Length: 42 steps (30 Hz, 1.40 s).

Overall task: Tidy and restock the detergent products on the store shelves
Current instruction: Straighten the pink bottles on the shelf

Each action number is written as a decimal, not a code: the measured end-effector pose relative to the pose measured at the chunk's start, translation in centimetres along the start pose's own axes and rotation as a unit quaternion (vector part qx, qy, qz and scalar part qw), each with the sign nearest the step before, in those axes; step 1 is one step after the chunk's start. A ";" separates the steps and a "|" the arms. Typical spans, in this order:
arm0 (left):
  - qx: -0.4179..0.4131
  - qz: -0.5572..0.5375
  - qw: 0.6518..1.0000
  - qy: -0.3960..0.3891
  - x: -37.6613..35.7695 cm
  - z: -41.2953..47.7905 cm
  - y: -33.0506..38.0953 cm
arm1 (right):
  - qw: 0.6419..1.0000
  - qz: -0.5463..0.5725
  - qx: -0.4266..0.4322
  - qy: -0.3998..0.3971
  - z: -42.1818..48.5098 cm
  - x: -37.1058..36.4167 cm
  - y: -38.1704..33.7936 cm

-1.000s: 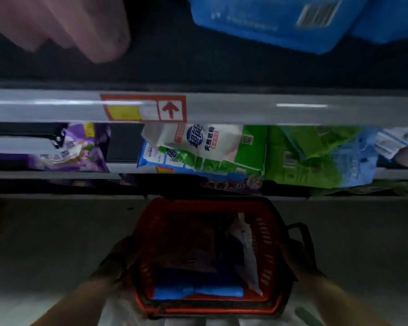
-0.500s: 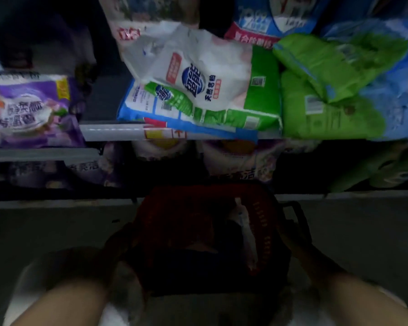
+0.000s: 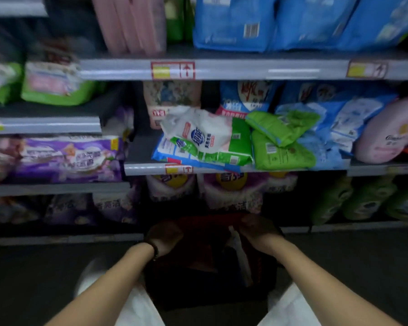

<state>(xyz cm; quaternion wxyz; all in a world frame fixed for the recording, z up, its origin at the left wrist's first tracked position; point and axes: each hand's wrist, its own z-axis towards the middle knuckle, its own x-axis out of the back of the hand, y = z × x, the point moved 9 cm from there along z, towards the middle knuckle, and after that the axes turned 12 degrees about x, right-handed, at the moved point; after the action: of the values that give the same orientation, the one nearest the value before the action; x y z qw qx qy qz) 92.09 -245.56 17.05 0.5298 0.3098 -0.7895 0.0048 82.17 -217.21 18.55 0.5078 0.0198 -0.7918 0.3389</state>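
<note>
Both hands, left hand (image 3: 163, 236) and right hand (image 3: 257, 228), curl around the dark basket (image 3: 212, 278) (grip unclear). The white-green detergent bag (image 3: 207, 137) overhangs the middle shelf (image 3: 146, 169); a bump could tip it off.

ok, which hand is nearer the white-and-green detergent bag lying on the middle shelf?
Left, narrowly. The left hand is below the white-and-green detergent bag, slightly left; the right hand is below it, further right.

Non-task items before you: floor and trousers.
You see dark grey floor (image 3: 363, 267) below the shelving; white trousers (image 3: 139, 309) cover your legs.
</note>
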 end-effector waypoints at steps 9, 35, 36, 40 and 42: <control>-0.096 -0.045 0.987 0.122 15.7 -9.4 6.8 | 0.981 0.035 0.141 0.132 -2.6 12.6 -13.7; 0.009 0.046 0.870 0.490 63.1 -6.9 10.1 | 0.849 -0.195 0.334 0.360 11.4 43.8 -50.9; 0.008 0.030 0.878 0.478 63.6 -5.9 10.2 | 0.837 -0.230 0.332 0.368 12.3 44.3 -52.0; -0.037 -0.015 0.900 0.435 64.1 -2.8 10.4 | 0.860 -0.281 0.305 0.299 16.8 45.4 -53.9; -0.045 -0.031 0.904 0.425 64.2 -1.9 10.1 | 0.873 -0.283 0.294 0.268 18.4 45.4 -54.0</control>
<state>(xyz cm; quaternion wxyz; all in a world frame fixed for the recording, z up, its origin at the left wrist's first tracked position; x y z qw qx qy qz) 72.83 -267.80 74.99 0.8280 0.2791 -0.4790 0.0841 65.91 -254.86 78.92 0.7454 0.2997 -0.4500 0.3900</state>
